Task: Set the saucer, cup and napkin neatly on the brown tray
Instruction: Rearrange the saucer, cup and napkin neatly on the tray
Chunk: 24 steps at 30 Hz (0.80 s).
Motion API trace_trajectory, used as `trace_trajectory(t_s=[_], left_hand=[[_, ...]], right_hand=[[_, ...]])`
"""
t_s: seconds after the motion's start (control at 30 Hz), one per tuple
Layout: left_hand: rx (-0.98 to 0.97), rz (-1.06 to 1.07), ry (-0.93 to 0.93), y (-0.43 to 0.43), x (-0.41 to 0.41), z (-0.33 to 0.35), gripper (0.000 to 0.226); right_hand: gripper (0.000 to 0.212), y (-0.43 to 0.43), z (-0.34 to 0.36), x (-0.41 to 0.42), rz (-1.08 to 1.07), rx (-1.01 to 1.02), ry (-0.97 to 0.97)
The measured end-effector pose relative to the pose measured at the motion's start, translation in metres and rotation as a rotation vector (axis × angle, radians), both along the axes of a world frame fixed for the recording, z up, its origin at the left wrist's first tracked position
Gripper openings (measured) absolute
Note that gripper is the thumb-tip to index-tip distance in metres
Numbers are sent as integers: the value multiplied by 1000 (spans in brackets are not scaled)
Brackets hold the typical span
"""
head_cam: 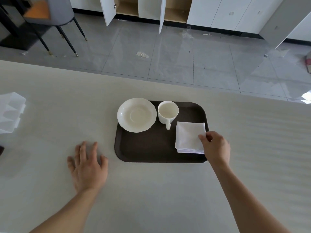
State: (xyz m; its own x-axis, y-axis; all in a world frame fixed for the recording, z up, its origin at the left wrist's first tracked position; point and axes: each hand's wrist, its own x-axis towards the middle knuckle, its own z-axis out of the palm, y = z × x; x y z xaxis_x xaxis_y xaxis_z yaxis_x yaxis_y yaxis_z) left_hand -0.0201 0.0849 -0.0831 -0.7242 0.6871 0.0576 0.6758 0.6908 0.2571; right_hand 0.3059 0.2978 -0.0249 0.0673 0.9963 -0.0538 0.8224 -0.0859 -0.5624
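Note:
A dark brown tray [151,148] lies on the pale table. A cream saucer [136,115] sits at the tray's far left corner, its edge overhanging the rim. Right of it stands an empty white cup [168,111], upright, handle pointing toward me. A folded white napkin [189,137] lies on the tray's right side. My right hand [216,147] pinches the napkin's right edge between thumb and fingers. My left hand [88,165] rests flat on the table, left of the tray, fingers spread and holding nothing.
A crumpled clear plastic wrap [11,111] lies at the table's left edge. Beyond the table's far edge is grey tiled floor, a grey chair [55,15] at the back left, and white cabinets [151,9] with doors standing open.

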Motion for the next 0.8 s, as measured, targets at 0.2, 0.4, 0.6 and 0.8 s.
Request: trace_trajectory(t_s=[0.2, 0.4, 0.6, 0.8], left_hand=[[-4, -2, -5, 0, 0, 0, 61], [-19, -5, -32, 2, 5, 9, 63], [-205, 16, -183, 15, -1, 34, 64], [66, -167, -181, 46, 59, 79, 11]], right_hand=[[9, 1, 0, 4, 26, 10, -45], [7, -16, 5, 18, 46, 47, -46], [6, -21, 11, 33, 224, 9, -79], [25, -13, 20, 41, 334, -57, -136]])
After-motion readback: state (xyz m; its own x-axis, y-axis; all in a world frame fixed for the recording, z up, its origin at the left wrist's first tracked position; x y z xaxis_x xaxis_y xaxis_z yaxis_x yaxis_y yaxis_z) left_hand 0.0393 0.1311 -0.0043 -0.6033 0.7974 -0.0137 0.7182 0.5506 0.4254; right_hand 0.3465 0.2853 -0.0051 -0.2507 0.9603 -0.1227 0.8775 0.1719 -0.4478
